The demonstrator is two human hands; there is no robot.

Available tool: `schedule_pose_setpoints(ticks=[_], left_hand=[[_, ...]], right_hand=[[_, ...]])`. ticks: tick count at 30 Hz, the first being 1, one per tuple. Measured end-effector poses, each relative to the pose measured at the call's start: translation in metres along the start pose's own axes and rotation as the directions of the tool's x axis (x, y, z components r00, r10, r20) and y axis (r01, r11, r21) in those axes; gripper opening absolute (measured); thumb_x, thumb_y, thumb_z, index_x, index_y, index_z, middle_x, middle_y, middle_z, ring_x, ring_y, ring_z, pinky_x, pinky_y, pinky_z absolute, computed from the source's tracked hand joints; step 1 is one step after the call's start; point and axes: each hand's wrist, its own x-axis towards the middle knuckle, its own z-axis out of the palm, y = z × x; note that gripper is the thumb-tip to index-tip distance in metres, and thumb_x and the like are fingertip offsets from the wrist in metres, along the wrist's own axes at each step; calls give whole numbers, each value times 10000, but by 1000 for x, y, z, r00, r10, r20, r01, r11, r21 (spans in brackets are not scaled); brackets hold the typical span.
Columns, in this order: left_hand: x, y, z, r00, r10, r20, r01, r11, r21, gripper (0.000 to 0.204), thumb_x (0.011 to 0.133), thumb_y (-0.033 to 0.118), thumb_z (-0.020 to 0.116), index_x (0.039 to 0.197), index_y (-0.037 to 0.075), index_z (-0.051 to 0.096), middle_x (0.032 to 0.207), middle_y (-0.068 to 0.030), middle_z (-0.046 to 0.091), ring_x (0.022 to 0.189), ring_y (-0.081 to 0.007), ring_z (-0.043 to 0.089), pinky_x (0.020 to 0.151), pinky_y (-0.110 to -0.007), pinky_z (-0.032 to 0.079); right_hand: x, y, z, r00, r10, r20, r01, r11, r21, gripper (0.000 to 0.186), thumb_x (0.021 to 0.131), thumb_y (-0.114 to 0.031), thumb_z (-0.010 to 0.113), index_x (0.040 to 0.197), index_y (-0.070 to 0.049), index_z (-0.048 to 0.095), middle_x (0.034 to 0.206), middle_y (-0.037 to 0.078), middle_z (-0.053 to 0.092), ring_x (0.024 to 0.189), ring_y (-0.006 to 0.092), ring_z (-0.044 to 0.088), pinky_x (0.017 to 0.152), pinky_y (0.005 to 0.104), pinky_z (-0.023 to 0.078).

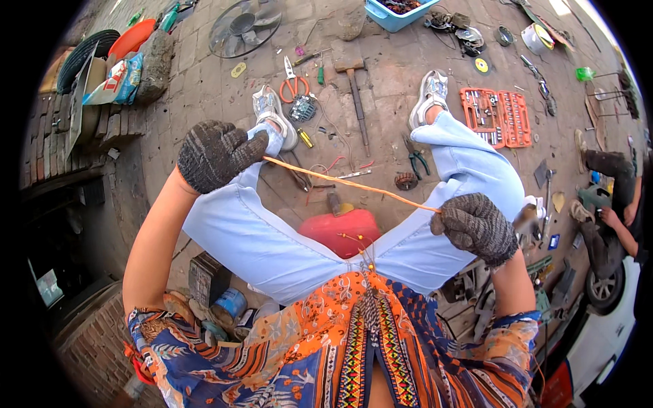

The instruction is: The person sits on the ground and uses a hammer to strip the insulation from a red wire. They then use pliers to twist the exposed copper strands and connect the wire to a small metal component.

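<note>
A thin orange wire [354, 183] stretches between my two gloved hands, above my lap. Its left end goes into my left hand [221, 155], whose fingers are closed round it in a dark grey knit glove. Lower down on the right, my right hand [476, 228], gloved the same way, pinches the other end. The wire slopes down to the right, nearly straight with a slight bend. The ends inside the gloves are hidden. Below it, a red plastic container [340, 232] sits between my thighs.
On the brick ground lie orange-handled pliers [294, 88], a hammer [355, 102], dark pliers [415, 158], a small motor part [303, 109] and an orange socket set [496, 117]. A fan grille [245, 26] and blue basin [400, 15] stand farther off. Another person [612, 211] sits at the right.
</note>
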Motion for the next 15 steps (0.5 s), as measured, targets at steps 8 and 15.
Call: schedule_pose_setpoints(ticks=[8,15], left_hand=[[203,-128,146,993,23,116,-23,1000,-2,455,840,283,619,1266,155,527,1030,-101,625,987,-283,601,817,-410,493],[289,-109,198,818,-386,427,387,918,89,559,864,234,576,1393,165,408,1331,-123,512,1192,-292,523,942,-411,468]], right_hand=[[192,74,-11,667,-30,-744,525,727,442,215,959,-237,540,1071,-69,612,670,-13,557,492,60,457,391,201,319],[382,113,-92,495,167,-853,600,645,474,197,930,-250,546,1031,-93,609,607,-27,505,400,72,365,346,233,301]])
